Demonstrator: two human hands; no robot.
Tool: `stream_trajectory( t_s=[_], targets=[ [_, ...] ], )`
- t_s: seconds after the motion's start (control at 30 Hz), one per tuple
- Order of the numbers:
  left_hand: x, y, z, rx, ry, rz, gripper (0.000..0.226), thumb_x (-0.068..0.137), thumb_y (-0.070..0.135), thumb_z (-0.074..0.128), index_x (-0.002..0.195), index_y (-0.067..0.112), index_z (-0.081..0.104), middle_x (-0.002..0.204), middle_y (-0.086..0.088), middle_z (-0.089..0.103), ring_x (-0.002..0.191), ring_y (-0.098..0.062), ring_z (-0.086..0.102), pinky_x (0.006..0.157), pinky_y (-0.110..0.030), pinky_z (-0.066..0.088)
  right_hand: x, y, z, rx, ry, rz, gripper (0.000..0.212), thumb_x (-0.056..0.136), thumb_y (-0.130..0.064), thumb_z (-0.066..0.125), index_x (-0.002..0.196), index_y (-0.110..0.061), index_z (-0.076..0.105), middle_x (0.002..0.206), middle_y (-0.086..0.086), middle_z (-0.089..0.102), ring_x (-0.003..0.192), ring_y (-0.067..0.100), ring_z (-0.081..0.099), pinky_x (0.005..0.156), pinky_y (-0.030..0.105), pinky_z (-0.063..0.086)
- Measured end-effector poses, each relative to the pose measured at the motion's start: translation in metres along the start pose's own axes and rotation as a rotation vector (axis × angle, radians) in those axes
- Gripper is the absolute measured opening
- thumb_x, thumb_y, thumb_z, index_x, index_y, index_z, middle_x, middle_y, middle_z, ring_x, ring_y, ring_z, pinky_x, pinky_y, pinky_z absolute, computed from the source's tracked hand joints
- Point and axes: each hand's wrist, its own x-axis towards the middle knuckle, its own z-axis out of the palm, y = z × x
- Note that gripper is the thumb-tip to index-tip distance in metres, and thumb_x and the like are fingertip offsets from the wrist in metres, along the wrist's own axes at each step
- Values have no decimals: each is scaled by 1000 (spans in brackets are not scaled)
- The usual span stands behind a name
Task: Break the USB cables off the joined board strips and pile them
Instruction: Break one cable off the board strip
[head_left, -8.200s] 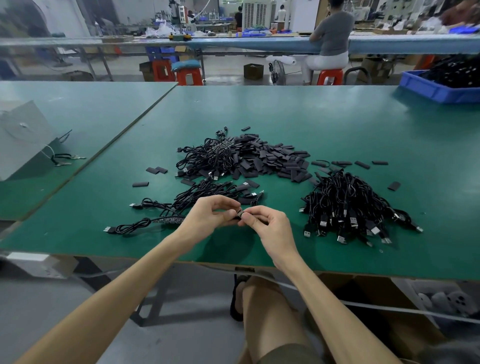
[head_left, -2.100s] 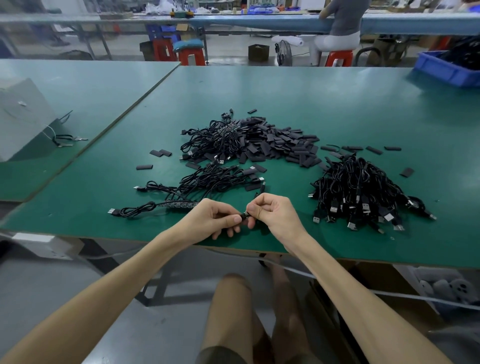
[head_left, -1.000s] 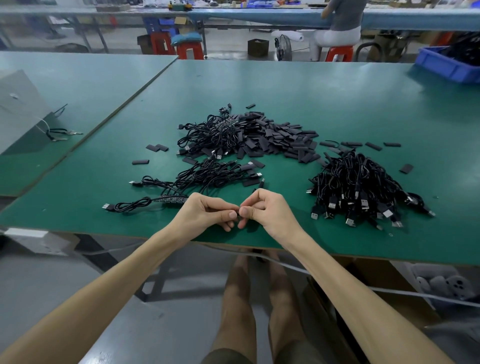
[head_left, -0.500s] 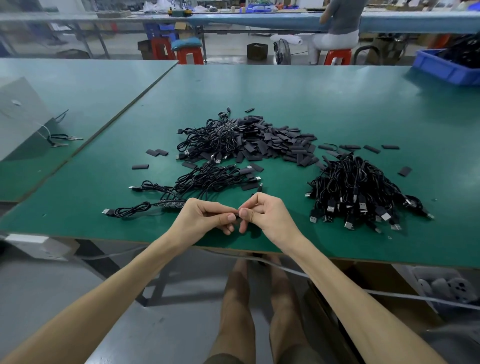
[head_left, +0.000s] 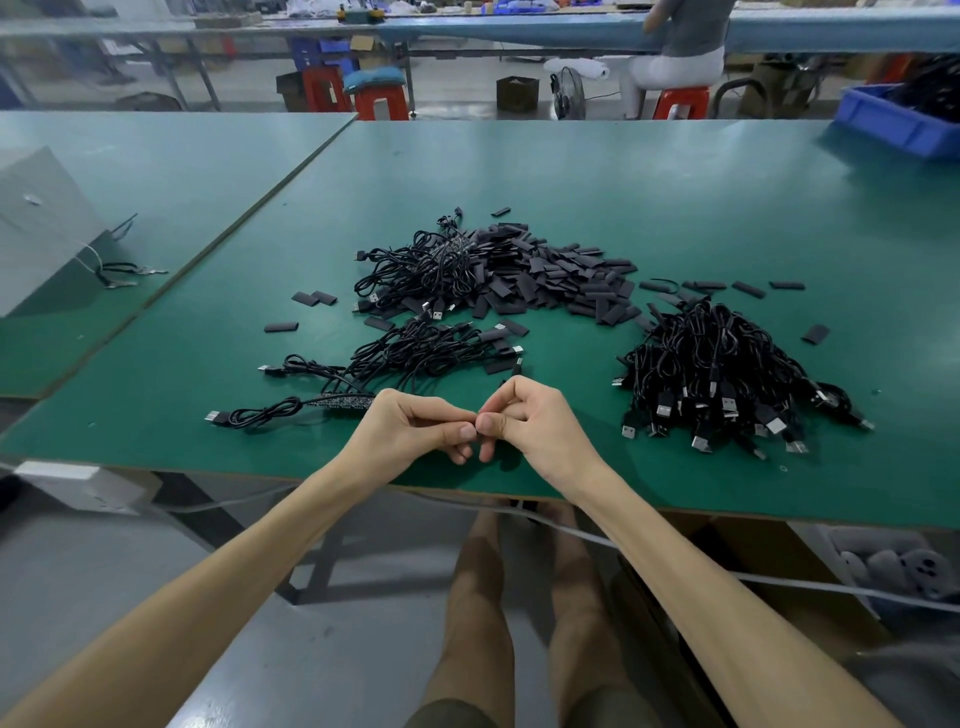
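Table (head_left: 571, 171) green, plain. Cable pile (head_left: 711, 358) black, plug tips (head_left: 701, 443) silver. Heap of small flat pieces (head_left: 556, 275) black too. Board strip (head_left: 345, 401) dark with what looks like pale speckling, too blurry to be sure. Bin (head_left: 883, 124) blue. Stools (head_left: 382, 104) red, one with teal cushion (head_left: 374, 79).

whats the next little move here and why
Probably bend the two hands against each other to snap the piece free. The left hand grips the end of the board strip, the right hand pinches right against it, thumb tips touching; the joint itself is hidden. The freed cable would then go to the cable pile.
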Motion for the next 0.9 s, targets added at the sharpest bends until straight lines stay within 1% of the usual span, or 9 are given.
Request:
stream_trajectory(
  t_s=[0.07,0.13,0.27,0.33,0.47,0.63,0.73,0.8,0.9],
  targets=[
    [1,0,0,-36,3,-21,19,86,-3,72,104,-6,76,78,-19,74,66,-21,67,69,-24,58,0,0,0,15,3,-2,19,91,-23,76,91,-10,61,69,9,76,74,33,72,88,57,53],
    [1,0,-2,-93,5,-50,20,86,4,72,105,-1,77,80,-18,75,67,-19,69,69,-24,58,1,0,-1,60,12,0,23,88,-30,77,91,-11,63,69,8,76,71,24,72,88,50,54],
    [0,-3,-15,-274,-111,-84,30,93,17,69,120,5,73,113,-24,72,89,-25,73,79,-27,59,0,1,-4,209,57,-25,27,82,-36,74,90,-10,67,69,7,76,70,14,71,83,27,52],
    [1,-3,-20,-319,-168,-109,37,90,25,74,122,6,72,119,-24,70,99,-27,73,83,-26,59,0,2,-6,264,31,-40,22,82,-31,74,86,-10,68,68,6,75,68,14,70,80,21,52],
    [4,-3,-20,-305,-173,-120,47,79,32,85,116,5,75,114,-26,71,100,-30,74,81,-26,60,1,4,-7,314,-31,-49,18,81,-25,75,82,-9,67,66,7,73,63,15,70,78,20,54],
    [5,1,-14,-324,-114,-130,41,67,30,90,97,4,80,102,-29,73,83,-30,76,70,-26,62,2,3,-8,336,-71,-30,19,80,-22,74,83,-6,65,64,7,73,61,15,69,76,22,56],
    [4,2,-11,-291,-94,-113,17,75,10,78,91,4,79,92,-27,75,73,-29,75,65,-27,61,2,2,-9,362,-80,-26,19,79,-19,74,83,-3,64,66,5,74,60,14,70,74,21,56],
    [2,1,-11,-283,-91,-90,19,80,6,71,96,4,80,92,-26,75,73,-27,75,67,-27,61,1,1,-10,373,-78,-22,19,80,-18,74,84,-3,64,67,6,74,62,15,71,74,21,55],
    [1,-1,-13,-278,-113,-47,23,91,8,63,109,4,77,101,-28,73,86,-29,75,77,-28,61,0,-1,-9,365,-80,-27,20,80,-20,76,85,-4,66,69,10,75,68,17,73,78,21,55]
  ],
)
